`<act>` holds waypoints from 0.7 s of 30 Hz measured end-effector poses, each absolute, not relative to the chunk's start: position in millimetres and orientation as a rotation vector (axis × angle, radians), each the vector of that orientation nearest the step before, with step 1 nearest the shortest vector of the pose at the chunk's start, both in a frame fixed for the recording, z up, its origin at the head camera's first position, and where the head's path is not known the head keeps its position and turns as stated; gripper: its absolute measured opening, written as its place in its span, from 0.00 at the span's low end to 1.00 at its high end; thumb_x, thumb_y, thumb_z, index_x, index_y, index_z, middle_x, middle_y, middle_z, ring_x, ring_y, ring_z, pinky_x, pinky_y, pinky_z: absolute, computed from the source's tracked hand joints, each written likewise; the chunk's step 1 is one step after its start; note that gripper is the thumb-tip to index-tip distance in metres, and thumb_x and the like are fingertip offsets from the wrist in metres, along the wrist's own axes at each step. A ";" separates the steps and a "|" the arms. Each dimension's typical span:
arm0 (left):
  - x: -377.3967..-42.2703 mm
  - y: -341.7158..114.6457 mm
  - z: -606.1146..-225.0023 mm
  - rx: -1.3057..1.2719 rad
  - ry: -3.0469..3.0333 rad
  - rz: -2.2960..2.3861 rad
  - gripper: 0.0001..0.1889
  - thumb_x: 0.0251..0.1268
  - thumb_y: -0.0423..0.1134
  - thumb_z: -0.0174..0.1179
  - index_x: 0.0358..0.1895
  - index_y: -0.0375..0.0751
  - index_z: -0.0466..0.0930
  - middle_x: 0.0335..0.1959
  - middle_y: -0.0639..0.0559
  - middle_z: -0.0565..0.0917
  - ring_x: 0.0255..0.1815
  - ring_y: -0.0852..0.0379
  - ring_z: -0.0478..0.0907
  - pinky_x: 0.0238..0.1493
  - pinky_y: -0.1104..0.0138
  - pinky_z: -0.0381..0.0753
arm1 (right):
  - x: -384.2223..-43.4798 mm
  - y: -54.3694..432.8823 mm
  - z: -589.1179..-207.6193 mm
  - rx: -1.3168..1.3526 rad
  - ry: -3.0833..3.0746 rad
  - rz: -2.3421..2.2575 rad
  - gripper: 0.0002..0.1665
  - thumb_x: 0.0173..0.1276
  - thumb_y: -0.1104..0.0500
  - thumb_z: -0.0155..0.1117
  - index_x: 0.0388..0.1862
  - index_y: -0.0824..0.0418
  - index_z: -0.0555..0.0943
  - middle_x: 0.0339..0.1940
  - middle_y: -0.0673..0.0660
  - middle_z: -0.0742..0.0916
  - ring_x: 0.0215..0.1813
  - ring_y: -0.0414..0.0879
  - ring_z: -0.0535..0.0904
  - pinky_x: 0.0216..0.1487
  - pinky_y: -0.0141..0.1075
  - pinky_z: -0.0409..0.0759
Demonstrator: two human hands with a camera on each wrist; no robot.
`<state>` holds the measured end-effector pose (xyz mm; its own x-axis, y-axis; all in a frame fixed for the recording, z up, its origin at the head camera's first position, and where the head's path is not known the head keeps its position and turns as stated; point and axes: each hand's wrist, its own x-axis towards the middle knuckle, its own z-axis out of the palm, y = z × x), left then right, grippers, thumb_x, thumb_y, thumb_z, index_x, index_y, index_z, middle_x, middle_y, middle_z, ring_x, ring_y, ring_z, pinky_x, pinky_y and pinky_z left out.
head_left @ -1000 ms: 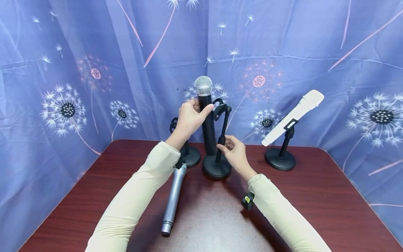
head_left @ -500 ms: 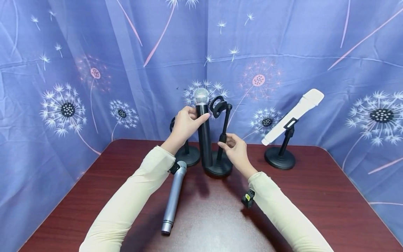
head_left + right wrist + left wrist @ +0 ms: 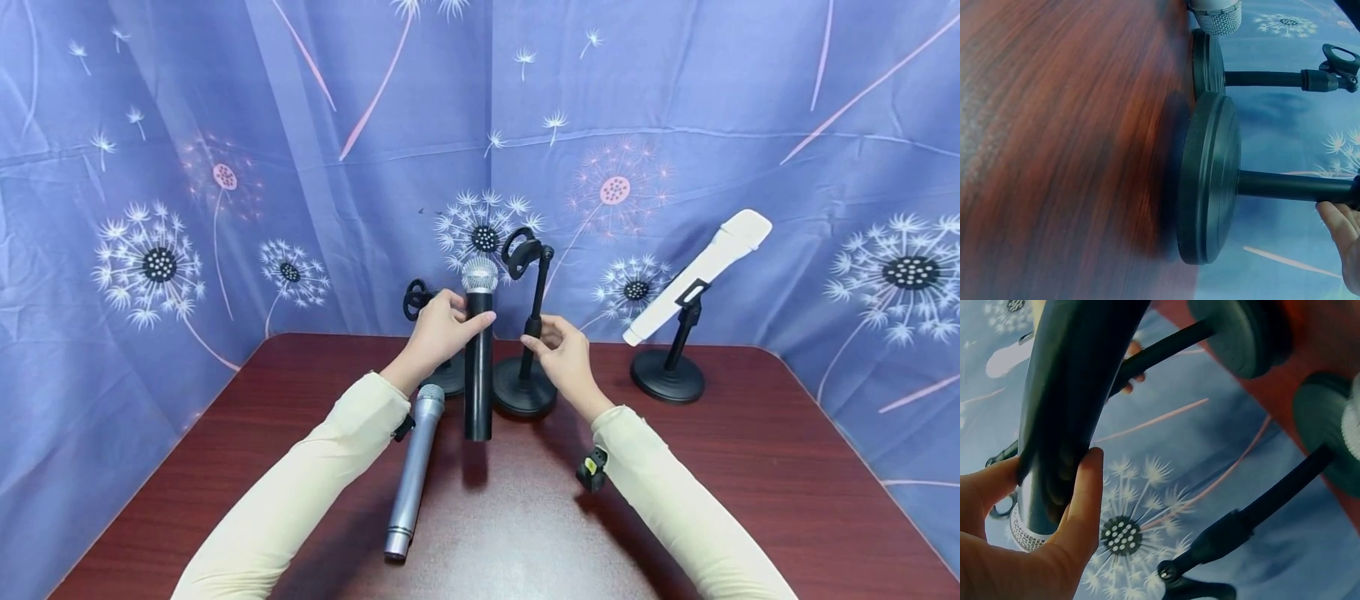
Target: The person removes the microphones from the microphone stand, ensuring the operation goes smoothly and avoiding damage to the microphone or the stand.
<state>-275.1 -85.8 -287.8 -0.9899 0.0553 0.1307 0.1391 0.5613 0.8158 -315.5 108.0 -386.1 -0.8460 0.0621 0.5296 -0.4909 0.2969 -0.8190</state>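
My left hand [image 3: 440, 332] grips a black microphone [image 3: 478, 367] with a silver mesh head just below that head. The microphone is upright, mesh end up, in front of the table stands. In the left wrist view, thumb and fingers close around its black body [image 3: 1079, 394]. My right hand [image 3: 560, 354] pinches the pole of the middle black microphone stand [image 3: 526, 386] at its collar. That stand's ring clip [image 3: 522, 253] holds nothing. Its round base [image 3: 1210, 181] shows in the right wrist view, with my right fingers [image 3: 1341, 228] on the pole.
A silver microphone [image 3: 415, 471] lies on the red-brown table [image 3: 525, 517], left of centre. Behind my left hand stands another stand with a bare clip [image 3: 417, 298]. At the right, a white microphone [image 3: 701, 275] rests tilted in a third stand [image 3: 667, 375]. A patterned blue curtain [image 3: 375, 208] hangs behind.
My left hand has lowered the black microphone and brought it nearer, away from the middle stand's clip. The right hand stays on the pole, and that stand has shifted slightly right.
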 end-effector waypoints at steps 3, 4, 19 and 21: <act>-272.9 -86.2 -295.9 -0.179 -2.741 -1.402 0.26 0.62 0.50 0.64 0.52 0.34 0.69 0.41 0.40 0.84 0.30 0.52 0.82 0.33 0.64 0.79 | -315.7 108.3 -385.7 0.369 -2.120 1.565 0.19 0.56 0.66 0.73 0.47 0.70 0.82 0.35 0.66 0.88 0.38 0.56 0.85 0.37 0.28 0.78; -272.2 -86.3 -298.2 -0.179 -2.754 -1.400 0.26 0.62 0.50 0.64 0.52 0.33 0.69 0.41 0.39 0.84 0.29 0.52 0.82 0.33 0.63 0.80 | -315.9 108.3 -385.7 0.366 -2.124 1.566 0.19 0.56 0.67 0.73 0.47 0.69 0.82 0.35 0.66 0.88 0.38 0.56 0.85 0.37 0.27 0.77; -267.8 -90.9 -326.2 -0.139 -2.829 -1.340 0.23 0.61 0.47 0.66 0.46 0.32 0.70 0.39 0.38 0.84 0.32 0.52 0.83 0.36 0.63 0.82 | -319.4 107.2 -385.8 0.354 -2.141 1.546 0.18 0.56 0.66 0.74 0.46 0.68 0.82 0.34 0.63 0.88 0.37 0.50 0.85 0.40 0.31 0.80; -267.2 -92.1 -330.0 -0.138 -2.839 -1.331 0.22 0.61 0.47 0.66 0.45 0.32 0.70 0.37 0.39 0.84 0.32 0.53 0.83 0.35 0.63 0.82 | -319.5 107.1 -385.6 0.358 -2.141 1.546 0.18 0.56 0.67 0.73 0.46 0.68 0.82 0.34 0.63 0.88 0.38 0.51 0.85 0.40 0.31 0.80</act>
<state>-267.2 -92.1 -330.0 -0.9961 0.0781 0.0400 0.0807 0.6363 0.7672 -319.5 107.1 -385.6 -0.8545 0.0625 0.5156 -0.4698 0.3303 -0.8186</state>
